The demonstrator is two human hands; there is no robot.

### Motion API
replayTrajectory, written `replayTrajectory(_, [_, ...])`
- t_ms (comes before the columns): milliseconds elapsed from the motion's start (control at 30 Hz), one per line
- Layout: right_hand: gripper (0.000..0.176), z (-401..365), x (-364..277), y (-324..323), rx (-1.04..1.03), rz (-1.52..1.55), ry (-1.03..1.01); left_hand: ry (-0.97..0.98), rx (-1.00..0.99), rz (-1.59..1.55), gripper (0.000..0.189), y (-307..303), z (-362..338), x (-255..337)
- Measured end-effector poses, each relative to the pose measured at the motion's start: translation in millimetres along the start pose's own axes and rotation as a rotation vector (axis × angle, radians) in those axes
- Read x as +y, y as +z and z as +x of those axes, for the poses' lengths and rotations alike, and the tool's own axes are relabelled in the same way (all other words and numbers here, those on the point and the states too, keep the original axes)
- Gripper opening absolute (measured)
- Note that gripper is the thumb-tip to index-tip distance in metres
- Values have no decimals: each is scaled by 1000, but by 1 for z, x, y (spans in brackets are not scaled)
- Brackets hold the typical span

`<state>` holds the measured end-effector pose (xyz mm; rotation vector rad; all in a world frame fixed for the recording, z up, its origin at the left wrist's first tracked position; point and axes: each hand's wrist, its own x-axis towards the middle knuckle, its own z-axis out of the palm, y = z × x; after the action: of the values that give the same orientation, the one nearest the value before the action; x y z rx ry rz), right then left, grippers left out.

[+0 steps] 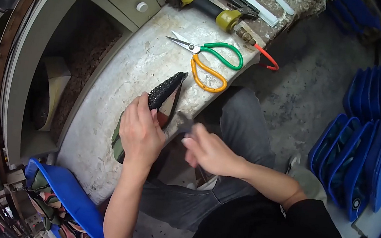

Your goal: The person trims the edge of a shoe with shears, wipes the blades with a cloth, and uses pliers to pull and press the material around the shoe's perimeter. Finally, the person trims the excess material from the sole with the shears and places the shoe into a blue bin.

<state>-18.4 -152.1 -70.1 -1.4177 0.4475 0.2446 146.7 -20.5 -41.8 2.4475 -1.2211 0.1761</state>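
A shoe upper (164,91) with black studded material and a green part (118,145) lies on the worktop, its narrow end pointing up and away. My left hand (141,129) is closed over its middle, and a reddish-brown underside shows along its right side. My right hand (208,150) grips a dark metal hand tool (184,122), smeared by motion; its kind I cannot tell. The tool's head is just right of the shoe upper, close to the worktop edge. Scissors (192,48) with one green and one orange handle lie beyond, blades apart.
A yellow-and-black air stapler (205,3) with a red hose (268,57) rests at the back. A grey machine housing (45,18) with buttons borders the worktop (96,121) on the left. Blue bins stand lower left (69,199) and right (363,156); the left one holds shoe parts.
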Motion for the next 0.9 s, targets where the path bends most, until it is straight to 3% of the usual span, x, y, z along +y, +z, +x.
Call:
replayTrajectory(133, [33,-34,10,-10,98,-83,-183,-30,97,42,49,0,-14,-3])
replayTrajectory(300, [50,-33,-16,-13,99,-16,-310,182,-37,235,52,-61,-20,-23])
replayTrajectory(433, [55,-23,-36,-7,127,-123,-520,20,-166,-3,56,-52,-22,-34])
replayTrajectory(500, [56,-21,-44,-4,250,-50,-807,-20,-204,-10,56,-53,-20,-32])
replayTrajectory(600, [57,25,-22,19,334,-33,-967,-118,-328,-2,57,-67,-12,-24])
replayTrajectory(800, [54,39,-25,20,351,1,-767,-208,-410,19,57,-75,2,-21])
replayTrajectory(900, [55,51,-29,20,238,-131,-699,-209,-415,-26,56,-77,2,-19])
